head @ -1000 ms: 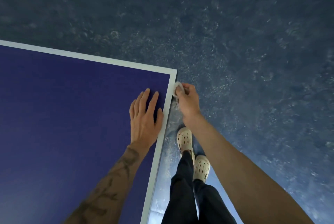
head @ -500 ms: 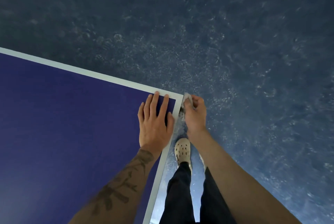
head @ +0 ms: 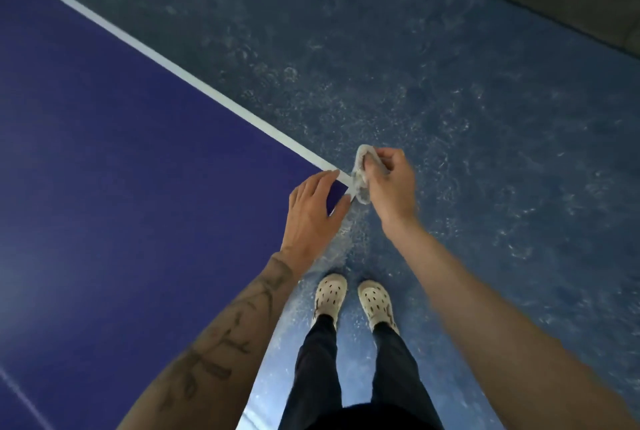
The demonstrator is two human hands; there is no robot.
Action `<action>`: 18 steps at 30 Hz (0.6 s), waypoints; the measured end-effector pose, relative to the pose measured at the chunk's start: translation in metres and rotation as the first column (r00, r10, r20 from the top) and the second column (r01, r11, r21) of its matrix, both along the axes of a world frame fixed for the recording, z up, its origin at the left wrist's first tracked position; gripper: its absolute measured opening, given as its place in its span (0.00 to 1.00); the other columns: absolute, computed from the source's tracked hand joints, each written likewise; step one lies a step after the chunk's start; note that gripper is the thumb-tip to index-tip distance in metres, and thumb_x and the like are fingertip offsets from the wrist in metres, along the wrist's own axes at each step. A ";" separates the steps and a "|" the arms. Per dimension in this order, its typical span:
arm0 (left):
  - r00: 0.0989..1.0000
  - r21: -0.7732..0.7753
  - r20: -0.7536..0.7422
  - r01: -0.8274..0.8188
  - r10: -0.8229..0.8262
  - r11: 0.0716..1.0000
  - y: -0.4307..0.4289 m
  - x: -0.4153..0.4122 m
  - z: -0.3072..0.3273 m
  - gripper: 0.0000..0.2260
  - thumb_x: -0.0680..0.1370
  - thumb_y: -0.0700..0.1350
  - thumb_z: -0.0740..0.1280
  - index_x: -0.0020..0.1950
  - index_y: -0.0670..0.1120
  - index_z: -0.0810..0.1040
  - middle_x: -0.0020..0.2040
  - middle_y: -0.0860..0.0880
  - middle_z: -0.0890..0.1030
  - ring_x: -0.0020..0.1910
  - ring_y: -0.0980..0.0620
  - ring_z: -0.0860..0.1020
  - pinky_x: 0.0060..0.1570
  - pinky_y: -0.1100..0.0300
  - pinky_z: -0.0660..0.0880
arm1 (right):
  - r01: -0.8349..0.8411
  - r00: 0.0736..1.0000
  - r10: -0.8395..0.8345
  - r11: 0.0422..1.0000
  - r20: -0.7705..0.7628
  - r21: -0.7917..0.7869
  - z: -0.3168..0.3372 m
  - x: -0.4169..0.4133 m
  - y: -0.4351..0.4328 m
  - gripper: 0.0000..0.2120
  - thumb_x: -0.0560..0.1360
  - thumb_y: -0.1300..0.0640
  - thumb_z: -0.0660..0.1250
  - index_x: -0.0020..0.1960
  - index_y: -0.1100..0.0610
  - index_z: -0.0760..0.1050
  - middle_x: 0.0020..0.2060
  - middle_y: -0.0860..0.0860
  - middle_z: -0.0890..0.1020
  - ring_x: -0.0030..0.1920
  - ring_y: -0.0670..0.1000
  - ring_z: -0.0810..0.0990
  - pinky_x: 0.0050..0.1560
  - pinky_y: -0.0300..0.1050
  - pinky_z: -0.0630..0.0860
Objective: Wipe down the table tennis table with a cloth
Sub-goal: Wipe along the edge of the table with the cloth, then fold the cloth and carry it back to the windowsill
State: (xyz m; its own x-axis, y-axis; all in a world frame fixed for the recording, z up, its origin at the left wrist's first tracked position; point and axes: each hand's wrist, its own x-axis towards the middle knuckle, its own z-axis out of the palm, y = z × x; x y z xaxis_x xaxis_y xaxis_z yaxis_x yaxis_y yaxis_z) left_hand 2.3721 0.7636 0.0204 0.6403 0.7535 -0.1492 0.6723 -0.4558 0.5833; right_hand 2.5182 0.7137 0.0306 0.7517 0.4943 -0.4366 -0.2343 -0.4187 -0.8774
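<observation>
A small, crumpled, pale grey cloth (head: 362, 175) was gripped in the curled fingers of the right hand (head: 393, 187) and held against the corner of the blue, white-edged worktop (head: 138, 187). The left hand (head: 313, 214) was laid flat on that corner, fingers straight and close together. Pale shoes (head: 330, 294) were seen on the floor (head: 485, 117).
</observation>
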 end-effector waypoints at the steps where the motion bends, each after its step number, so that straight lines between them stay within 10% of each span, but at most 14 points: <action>1: 0.999 -0.034 0.028 -0.044 0.045 0.998 -0.008 0.001 0.013 0.21 0.84 0.55 0.66 0.75 0.48 0.75 0.72 0.52 0.77 0.72 0.51 0.73 0.76 0.54 0.61 | -0.052 0.998 0.052 0.999 0.021 0.005 0.013 -0.005 -0.001 0.06 0.83 0.51 0.70 0.56 0.53 0.78 0.50 0.49 0.85 0.50 0.50 0.85 0.48 0.44 0.82; 11: 0.638 -0.297 0.279 -0.653 0.718 0.697 -0.070 -0.088 0.109 0.13 0.82 0.57 0.69 0.63 0.53 0.78 0.57 0.57 0.79 0.55 0.51 0.80 0.63 0.40 0.76 | -0.663 0.743 0.667 0.745 -0.062 0.076 0.114 -0.095 -0.009 0.11 0.78 0.43 0.72 0.56 0.48 0.82 0.48 0.45 0.88 0.51 0.45 0.87 0.55 0.44 0.83; 18: 0.195 -0.429 0.407 -0.821 0.892 0.376 -0.113 -0.213 0.144 0.08 0.84 0.53 0.68 0.52 0.49 0.80 0.41 0.56 0.82 0.34 0.64 0.77 0.31 0.69 0.73 | -0.890 0.455 0.884 0.451 0.103 0.062 0.146 -0.224 -0.019 0.07 0.79 0.57 0.74 0.56 0.52 0.84 0.47 0.45 0.87 0.48 0.44 0.86 0.44 0.39 0.83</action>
State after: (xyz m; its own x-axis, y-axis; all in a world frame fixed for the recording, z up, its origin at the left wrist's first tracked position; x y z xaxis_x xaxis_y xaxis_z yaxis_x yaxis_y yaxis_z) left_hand 2.1591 0.6506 0.1642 -0.4137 0.8918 -0.1829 0.1928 0.2822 0.9398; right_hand 2.2941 0.6946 0.1764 -0.1016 0.9402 -0.3252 0.2588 -0.2907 -0.9212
